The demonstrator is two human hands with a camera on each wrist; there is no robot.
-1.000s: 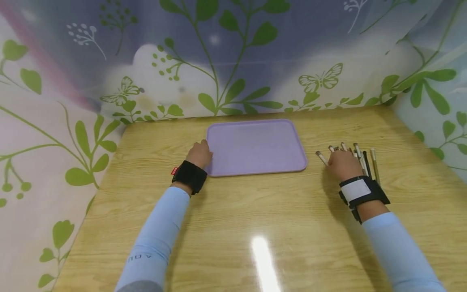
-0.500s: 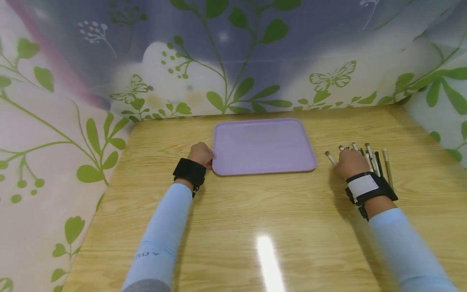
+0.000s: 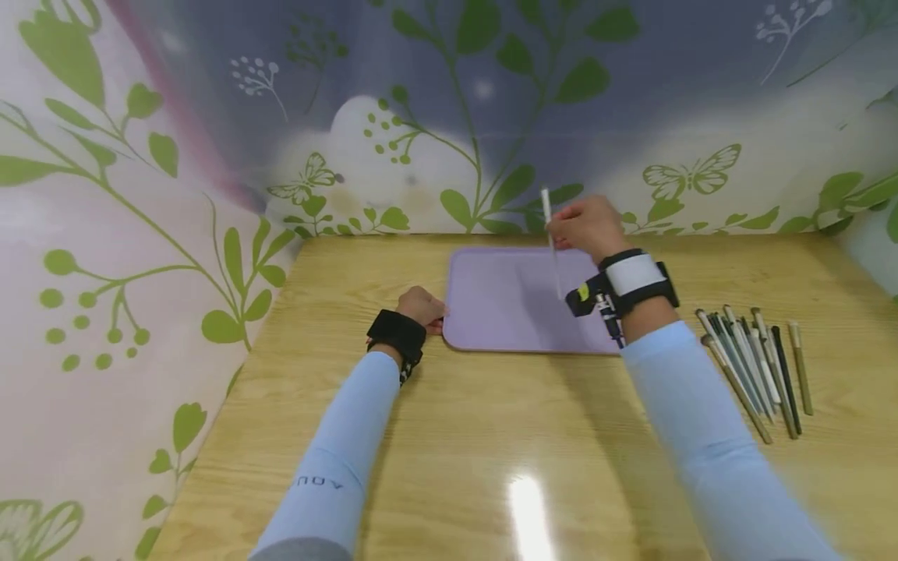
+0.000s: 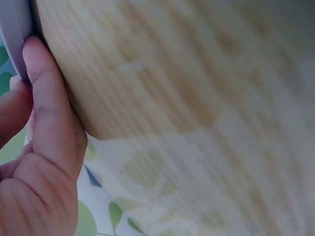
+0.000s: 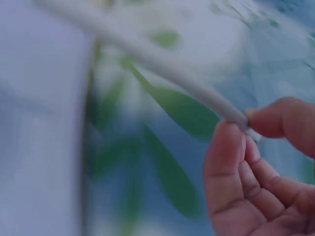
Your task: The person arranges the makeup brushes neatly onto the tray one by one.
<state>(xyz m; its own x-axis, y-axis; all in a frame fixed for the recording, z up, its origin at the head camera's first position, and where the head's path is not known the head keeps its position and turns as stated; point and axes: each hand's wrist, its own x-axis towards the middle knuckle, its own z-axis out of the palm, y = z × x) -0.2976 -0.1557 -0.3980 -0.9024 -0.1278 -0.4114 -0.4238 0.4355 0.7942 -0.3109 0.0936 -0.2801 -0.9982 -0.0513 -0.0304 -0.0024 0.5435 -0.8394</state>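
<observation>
My right hand (image 3: 591,226) is raised over the purple tray (image 3: 487,308). Thumb and fingertips pinch a thin white brush (image 3: 546,204), whose lower end slants down above the tray. In the right wrist view the brush's pale shaft (image 5: 162,69) runs up and left from the fingertips, blurred. At the tray's left edge my left hand (image 3: 421,308) holds the rim, with a thumb and finger on either side of it in the left wrist view. Several loose brushes (image 3: 754,362) with white, brown, teal and black parts lie in a bunch on the right.
The tray lies flat on a wood-grain table (image 3: 477,421), close to the back wall (image 3: 393,171) with its leaf and butterfly print. A printed side wall (image 3: 133,312) rises at the left. Light glares off the table's front.
My right hand has lifted a white brush from the bunch and carried it left, over the tray. The left hand stays at the tray's edge. The head view has shifted left.
</observation>
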